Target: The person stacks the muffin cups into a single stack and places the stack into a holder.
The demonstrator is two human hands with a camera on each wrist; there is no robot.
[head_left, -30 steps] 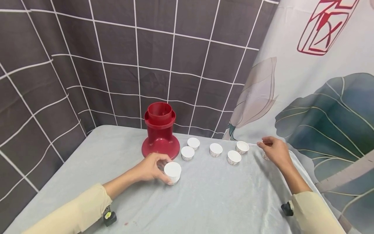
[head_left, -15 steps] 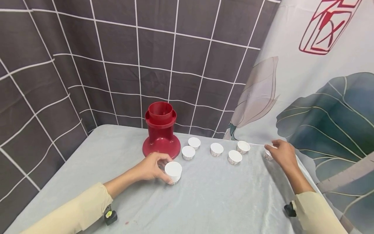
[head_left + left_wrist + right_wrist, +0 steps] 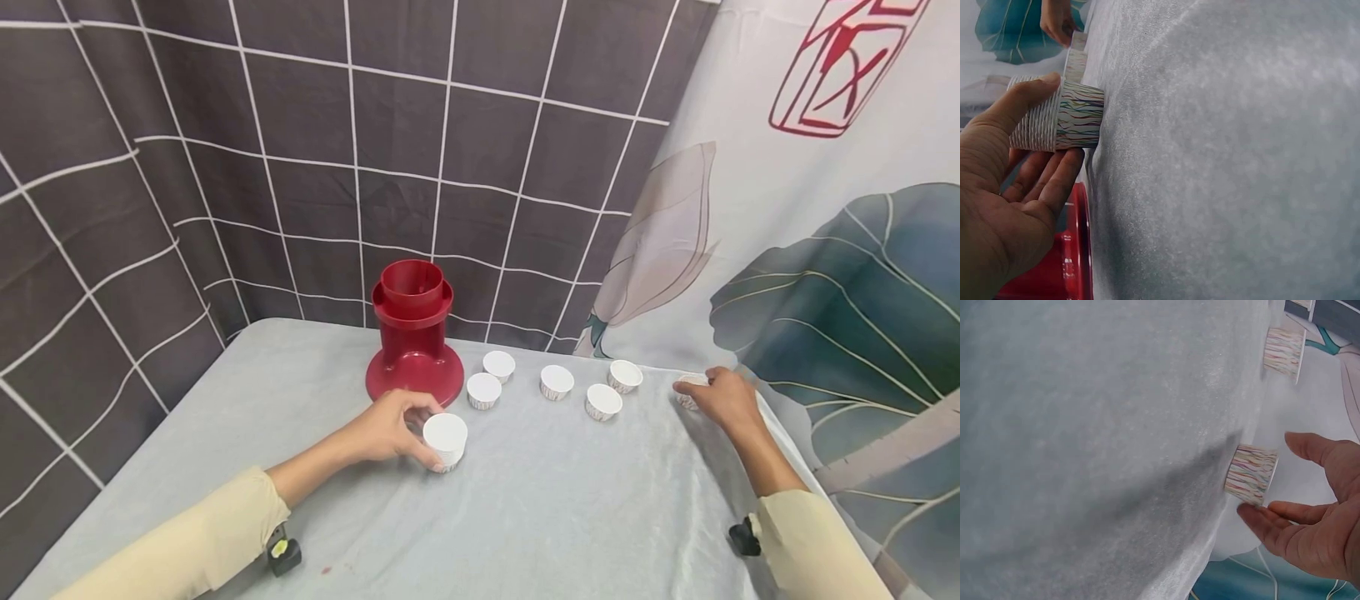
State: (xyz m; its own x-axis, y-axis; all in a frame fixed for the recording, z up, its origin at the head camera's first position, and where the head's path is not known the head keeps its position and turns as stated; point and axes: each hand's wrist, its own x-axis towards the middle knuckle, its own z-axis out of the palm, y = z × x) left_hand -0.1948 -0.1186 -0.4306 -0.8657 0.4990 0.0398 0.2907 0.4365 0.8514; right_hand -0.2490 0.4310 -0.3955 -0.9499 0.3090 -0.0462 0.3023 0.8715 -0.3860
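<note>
In the head view my left hand (image 3: pixel 393 427) grips a nested stack of white paper baking cups (image 3: pixel 445 433) upright at the cloth, left of centre. The left wrist view has the thumb on one side of the stack (image 3: pixel 1079 115), fingers on the other, and coloured wavy lines on the lowest cup. At the table's far right edge my right hand (image 3: pixel 726 400) is around a single baking cup (image 3: pixel 686 401). In the right wrist view its fingertips touch one side of that cup (image 3: pixel 1252 474), while the thumb stands away from the opposite side.
A red plastic stand (image 3: pixel 417 367) with a round base and cylindrical top is behind my left hand. Several single baking cups (image 3: pixel 557 382) are spread along the back of the grey cloth-covered table (image 3: pixel 525 508). Dark checked and floral curtains (image 3: pixel 480 133) hang behind.
My right hand has shifted slightly right and down around the single cup, its thumb now over the near rim. The left hand keeps its hold on the stack, nearly still.
</note>
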